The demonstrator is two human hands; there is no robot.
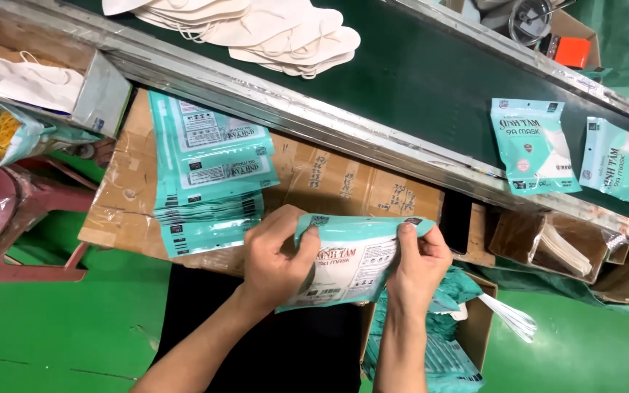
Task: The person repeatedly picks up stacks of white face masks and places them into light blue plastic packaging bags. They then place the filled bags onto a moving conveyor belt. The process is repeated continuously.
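Head view: both hands hold 1 teal mask pouch [351, 266] in the air, just off the near edge of the cardboard-covered tabletop [343, 178] and above a dark lap. Left hand [277, 255] grips the pouch's left side, thumb on the printed face, fingers [307, 236] curled over the top edge and pinching it. Right hand [418, 256] holds the right side, fingers [406, 231] pressed together, pinching the top right corner. Pouch tilted, upper edge bowed.

On the tabletop's left part: 1 fanned stack of flat teal pouches [209, 171], too many to count, lying just left of the left hand, not touching it. Beyond the tabletop's far edge runs a dark green conveyor belt [416, 80] w/ metal rails. On the belt, far left: a pile of white masks [271, 29], overlapping, count unclear. On its right end: 2 filled teal pouches [534, 145], side by side, apart from each other. Below the right hand: 1 open cardboard box [475, 327] w/ more teal pouches inside. Right of it, under the rail, another cardboard box [547, 244] w/ white sheets in it. Floor green.
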